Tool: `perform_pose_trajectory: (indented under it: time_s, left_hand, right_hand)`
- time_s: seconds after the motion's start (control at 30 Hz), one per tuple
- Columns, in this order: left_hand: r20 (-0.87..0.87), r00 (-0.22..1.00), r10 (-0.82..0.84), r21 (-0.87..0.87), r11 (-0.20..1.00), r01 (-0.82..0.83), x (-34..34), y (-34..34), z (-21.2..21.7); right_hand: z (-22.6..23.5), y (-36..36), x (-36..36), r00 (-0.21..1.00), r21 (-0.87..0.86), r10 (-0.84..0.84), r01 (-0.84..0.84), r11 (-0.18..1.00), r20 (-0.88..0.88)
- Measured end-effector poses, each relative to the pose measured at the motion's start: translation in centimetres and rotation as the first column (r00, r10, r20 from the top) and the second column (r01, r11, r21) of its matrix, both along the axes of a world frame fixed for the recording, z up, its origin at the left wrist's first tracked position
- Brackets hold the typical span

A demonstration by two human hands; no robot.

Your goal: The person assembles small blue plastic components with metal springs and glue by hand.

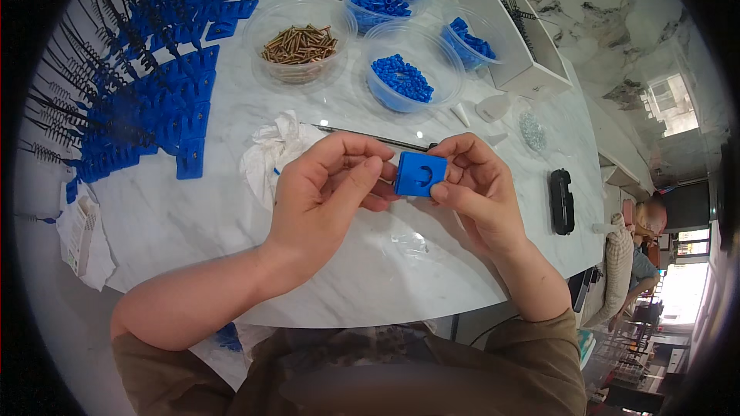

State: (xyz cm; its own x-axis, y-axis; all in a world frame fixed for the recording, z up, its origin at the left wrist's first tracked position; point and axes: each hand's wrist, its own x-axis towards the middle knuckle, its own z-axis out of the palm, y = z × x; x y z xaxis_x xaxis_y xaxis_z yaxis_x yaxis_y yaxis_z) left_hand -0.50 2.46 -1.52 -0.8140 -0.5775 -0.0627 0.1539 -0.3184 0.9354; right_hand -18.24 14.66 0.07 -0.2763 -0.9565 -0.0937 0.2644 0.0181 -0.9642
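Observation:
Above the middle of the table, my right hand [486, 189] pinches a blue square plastic piece [414, 174] between thumb and fingers. A curved cut-out shows in the piece's upper face. Close against its left edge is my left hand [327, 192], with its fingers curled and the thumb bent toward them. What these left fingers hold, if anything, is too small or hidden to tell. Behind both hands lies a thin dark rod [370, 135], partly covered by them. Crumpled white tissue [270, 156] rests beyond my left hand.
Clear tubs hold brass-coloured screws [301, 45], small blue beads-like parts [402, 78] and other blue pieces [381, 4]. Many blue parts with black springs [166, 96] fill the left side. A white box [524, 46] stands back right; a black case [562, 202] lies at right.

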Motion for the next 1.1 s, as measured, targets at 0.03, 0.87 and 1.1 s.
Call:
perform_pose_trajectory:
  time_s: [0.03,0.87,1.1]
  left_hand:
    - [0.002,1.0,0.0,-0.03,1.0,0.0,0.1,0.0,0.0]
    - [-0.033,0.983,0.18,-0.698,0.7,-0.152,0.0,-0.3,0.3]
    - [-0.078,0.968,0.24,-0.802,0.561,-0.204,-0.2,-0.5,0.4]
  right_hand:
    - [0.2,0.0,0.1,1.0,-0.009,-0.007,0.007,1.0,0.03]
    - [-0.1,0.3,0.7,0.936,-0.207,-0.137,0.072,0.976,-0.325]
    - [-0.4,0.4,0.7,0.86,-0.239,-0.164,0.051,0.97,-0.483]
